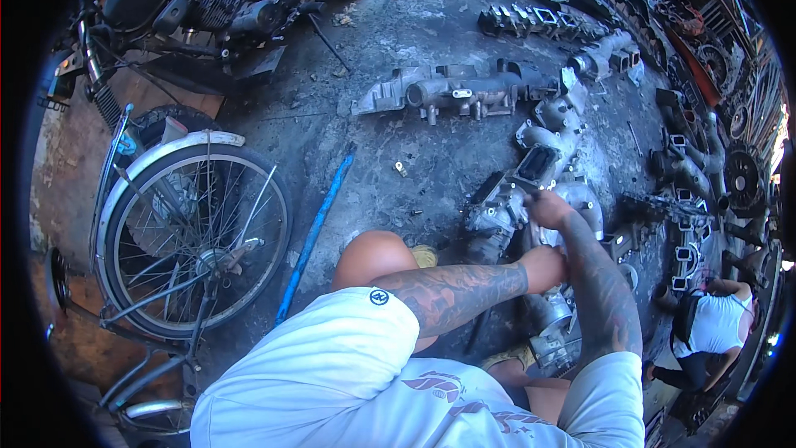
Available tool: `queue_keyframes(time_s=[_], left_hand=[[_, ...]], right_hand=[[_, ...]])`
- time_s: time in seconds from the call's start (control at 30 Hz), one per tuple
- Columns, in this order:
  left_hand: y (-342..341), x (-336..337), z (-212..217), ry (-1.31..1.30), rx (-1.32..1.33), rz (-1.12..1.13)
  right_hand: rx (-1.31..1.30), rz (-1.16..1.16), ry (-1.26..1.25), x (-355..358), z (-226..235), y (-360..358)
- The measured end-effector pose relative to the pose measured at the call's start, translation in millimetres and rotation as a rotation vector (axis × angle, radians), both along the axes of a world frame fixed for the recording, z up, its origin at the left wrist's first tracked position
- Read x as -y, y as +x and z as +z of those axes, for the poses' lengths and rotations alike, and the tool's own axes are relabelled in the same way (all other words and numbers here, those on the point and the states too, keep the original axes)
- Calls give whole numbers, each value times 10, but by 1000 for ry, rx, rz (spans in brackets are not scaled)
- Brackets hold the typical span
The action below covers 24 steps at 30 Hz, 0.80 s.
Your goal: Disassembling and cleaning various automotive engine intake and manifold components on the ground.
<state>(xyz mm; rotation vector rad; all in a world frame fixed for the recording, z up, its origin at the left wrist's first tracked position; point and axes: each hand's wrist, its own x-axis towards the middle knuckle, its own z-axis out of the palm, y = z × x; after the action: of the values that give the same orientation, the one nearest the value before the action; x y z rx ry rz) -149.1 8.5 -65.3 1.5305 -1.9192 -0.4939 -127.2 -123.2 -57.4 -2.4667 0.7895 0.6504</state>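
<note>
I crouch over cast metal engine parts on a dark, stained floor. My right hand (549, 209) is closed at a grey metal housing (496, 206). Something small and dark shows at its fingertips, too small to name. Just below it, my left hand (545, 269) is closed too, and what it holds is hidden. Beneath and beside both hands lie more castings, among them a curved silver pipe piece (580, 199) and a rounded metal body (551, 311) nearer me.
A long intake manifold (464, 93) lies farther off. At left are a bicycle wheel (199, 241), a motorcycle (224, 12) and a blue bar (315, 232). More engine parts (688, 170) line the right side, where another person (717, 323) bends down.
</note>
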Motion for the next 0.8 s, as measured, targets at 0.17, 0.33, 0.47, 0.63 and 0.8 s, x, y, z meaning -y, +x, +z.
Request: queue_keyframes(time_s=[0.17,0.33,0.47,0.63,0.8], left_hand=[[-352,81,-413,-248,72,42],[-366,215,-930,-339,172,217],[-138,158,-54,187,148,-62],[-24,105,49,49,111,39],[-85,110,60,0,213,75]], right_hand=[[-215,424,149,-766,286,47],[-232,423,58,-862,572,116],[769,-483,60,-498,745,-607],[1511,-1742,528,-886,-148,-1632],[643,-1479,1188,-1720,-1270,-1674]])
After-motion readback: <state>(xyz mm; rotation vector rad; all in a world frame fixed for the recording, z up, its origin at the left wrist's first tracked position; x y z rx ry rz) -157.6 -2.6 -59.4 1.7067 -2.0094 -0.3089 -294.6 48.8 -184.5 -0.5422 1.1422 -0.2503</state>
